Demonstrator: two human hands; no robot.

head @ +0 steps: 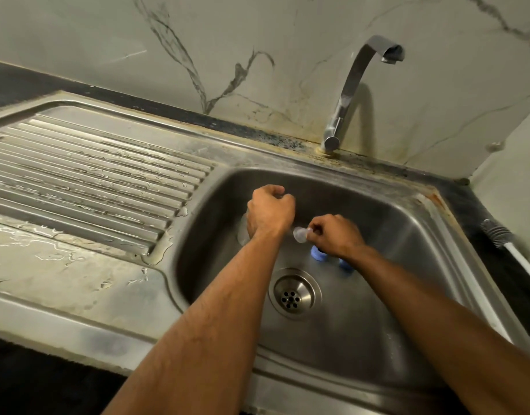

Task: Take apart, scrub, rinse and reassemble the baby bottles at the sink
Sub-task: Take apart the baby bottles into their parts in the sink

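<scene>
Both hands work low inside the steel sink (pixel 407 211); the left hand (pixel 269 214) is curled around a clear bottle body (pixel 242 232), mostly hidden behind the wrist; the right hand (pixel 335 235) pinches a small clear teat (pixel 300 235) between fingertips. Two blue rings (pixel 319 254) rest on the basin floor just beneath, near the drain (pixel 293 293); the tap (pixel 362 85) runs dry. Judging by this, parts are being separated; a firm pinch and keeping pieces clear of the drain would help. A bottle brush (pixel 497 233) lies on the right counter; the wet draining board (pixel 93 163) offers set-down room.
</scene>
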